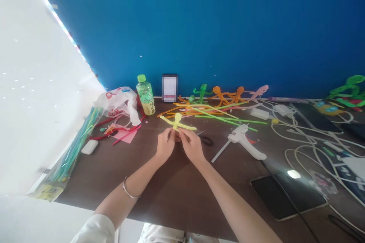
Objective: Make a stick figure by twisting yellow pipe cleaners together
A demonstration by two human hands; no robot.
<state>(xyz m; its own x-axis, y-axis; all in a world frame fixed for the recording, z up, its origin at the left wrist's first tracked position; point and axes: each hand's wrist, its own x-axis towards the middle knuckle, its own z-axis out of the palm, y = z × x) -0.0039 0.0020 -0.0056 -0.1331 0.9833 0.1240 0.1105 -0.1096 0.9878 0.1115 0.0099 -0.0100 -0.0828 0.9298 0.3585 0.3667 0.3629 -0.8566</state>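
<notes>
Between both hands, above the dark table, is a yellow pipe cleaner figure with a round head and two outstretched arms. My left hand pinches its lower part from the left. From the right, my right hand grips the same lower part, fingertips close to the left ones. The figure's lower end is hidden behind the fingers. Just right of my right hand lies a pair of scissors with dark handles, partly covered by the hand. Loose orange and green pipe cleaners lie behind the figure.
A white glue gun and a tablet lie at right, among white cables. Finished figures stand along the blue wall beside a phone. A bottle, plastic bag and packed pipe cleaners are at left.
</notes>
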